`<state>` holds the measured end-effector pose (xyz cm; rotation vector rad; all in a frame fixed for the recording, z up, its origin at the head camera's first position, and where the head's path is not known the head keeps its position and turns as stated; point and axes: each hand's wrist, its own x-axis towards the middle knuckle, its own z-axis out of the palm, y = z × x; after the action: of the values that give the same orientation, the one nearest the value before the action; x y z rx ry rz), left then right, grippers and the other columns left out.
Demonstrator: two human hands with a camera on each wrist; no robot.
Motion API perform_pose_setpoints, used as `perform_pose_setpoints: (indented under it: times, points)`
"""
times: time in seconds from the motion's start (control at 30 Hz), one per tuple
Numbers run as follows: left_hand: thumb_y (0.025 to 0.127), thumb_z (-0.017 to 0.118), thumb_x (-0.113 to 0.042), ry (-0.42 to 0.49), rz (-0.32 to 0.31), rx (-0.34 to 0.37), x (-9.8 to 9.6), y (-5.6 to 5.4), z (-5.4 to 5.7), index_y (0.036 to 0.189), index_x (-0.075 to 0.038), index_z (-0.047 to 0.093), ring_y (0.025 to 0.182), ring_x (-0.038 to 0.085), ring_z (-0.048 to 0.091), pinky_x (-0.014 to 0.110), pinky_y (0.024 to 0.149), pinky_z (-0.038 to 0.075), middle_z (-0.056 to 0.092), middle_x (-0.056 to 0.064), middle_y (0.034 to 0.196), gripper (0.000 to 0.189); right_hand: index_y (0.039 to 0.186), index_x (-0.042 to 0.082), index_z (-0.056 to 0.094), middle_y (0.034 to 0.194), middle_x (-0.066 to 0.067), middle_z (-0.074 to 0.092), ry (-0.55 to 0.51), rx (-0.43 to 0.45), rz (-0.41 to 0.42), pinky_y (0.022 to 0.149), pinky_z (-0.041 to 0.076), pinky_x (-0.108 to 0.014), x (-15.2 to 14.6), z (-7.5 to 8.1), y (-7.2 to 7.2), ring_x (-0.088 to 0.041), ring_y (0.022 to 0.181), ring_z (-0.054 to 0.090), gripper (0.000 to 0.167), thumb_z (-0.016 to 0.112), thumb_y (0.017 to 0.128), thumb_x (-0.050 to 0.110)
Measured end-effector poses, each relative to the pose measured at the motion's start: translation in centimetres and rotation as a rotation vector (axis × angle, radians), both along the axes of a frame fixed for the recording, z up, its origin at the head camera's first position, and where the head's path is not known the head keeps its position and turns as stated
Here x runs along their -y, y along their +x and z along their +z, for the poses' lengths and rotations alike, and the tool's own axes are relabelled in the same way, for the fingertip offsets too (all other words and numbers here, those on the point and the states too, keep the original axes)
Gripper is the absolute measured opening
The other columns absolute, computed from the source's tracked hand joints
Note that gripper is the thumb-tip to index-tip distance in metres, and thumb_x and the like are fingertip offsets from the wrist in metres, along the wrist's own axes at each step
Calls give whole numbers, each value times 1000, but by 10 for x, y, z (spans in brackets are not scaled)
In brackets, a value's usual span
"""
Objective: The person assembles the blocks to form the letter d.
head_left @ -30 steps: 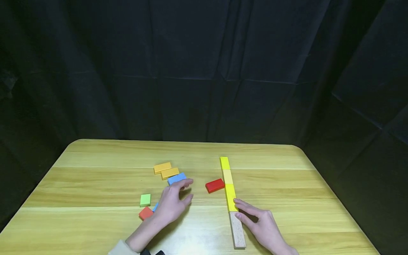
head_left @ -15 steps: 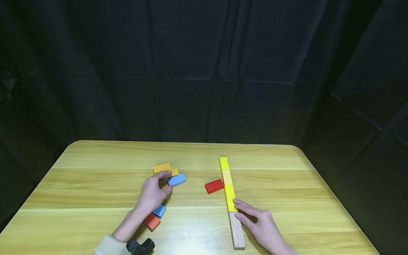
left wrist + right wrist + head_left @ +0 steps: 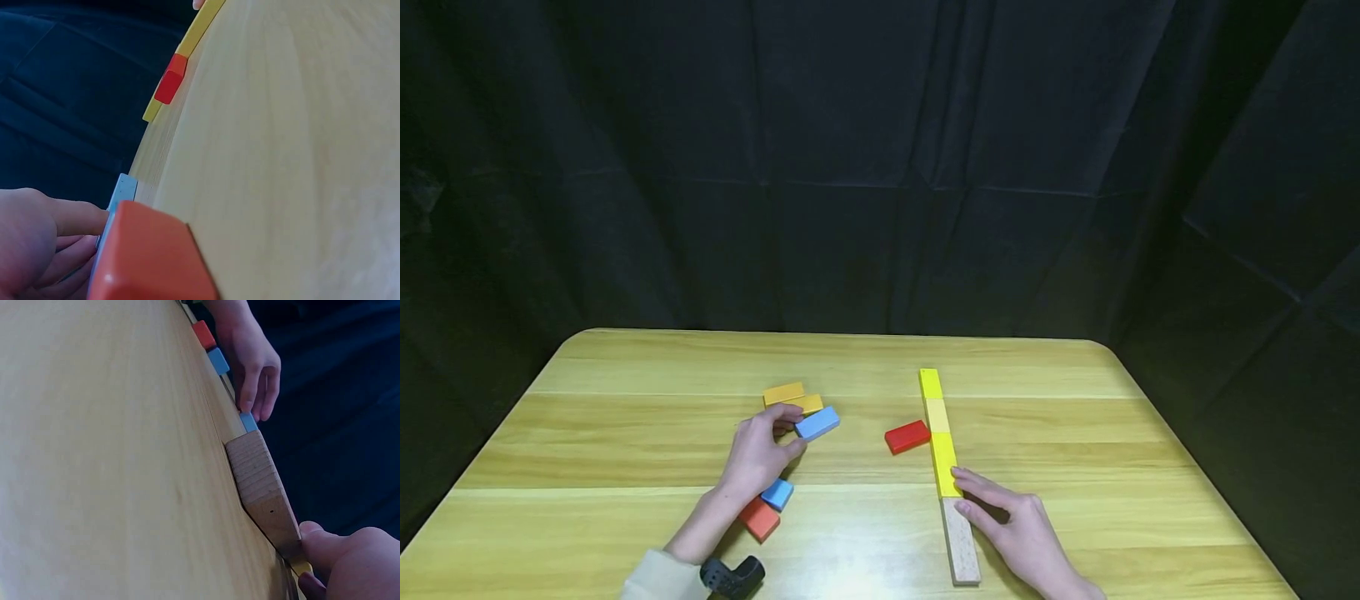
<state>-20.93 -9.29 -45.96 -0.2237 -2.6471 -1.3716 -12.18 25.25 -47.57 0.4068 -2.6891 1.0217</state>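
My left hand (image 3: 756, 454) is at the near end of a blue block (image 3: 817, 423), thumb and fingers on either side of it, pinching it while it lies on the table. In the left wrist view the thumb meets this blue block (image 3: 125, 187) behind a large red-orange block (image 3: 153, 256). My right hand (image 3: 1018, 529) rests at the right side of a row, fingertips touching a yellow block (image 3: 944, 467) and a pale wooden block (image 3: 960, 542). A red block (image 3: 907, 437) lies against the row's left side.
Two orange blocks (image 3: 783, 392) lie beyond the left hand. Another blue block (image 3: 778, 494) and a red-orange block (image 3: 761, 520) lie by the left wrist. A cream block (image 3: 936, 415) and a small yellow block (image 3: 930, 383) continue the row. A dark curtain (image 3: 850, 167) hangs behind.
My left hand has moved left and back to the blue block beside the orange ones, uncovering the lower blue block and covering the green one. The right hand stays in place.
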Motion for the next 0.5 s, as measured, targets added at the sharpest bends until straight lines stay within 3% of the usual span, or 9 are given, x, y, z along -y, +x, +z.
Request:
perform_pose_setpoints:
  times: [0.5]
  points:
    - [80,81,-4,-1,25,-33,-3,0,-3,111,-4,71,96,24,70,42,87,57,74,9,104,32,117,20,75,128,15,66,1,-4,-1,97,54,-36,-1,-1,0,-12,119,63,29,74,90,28]
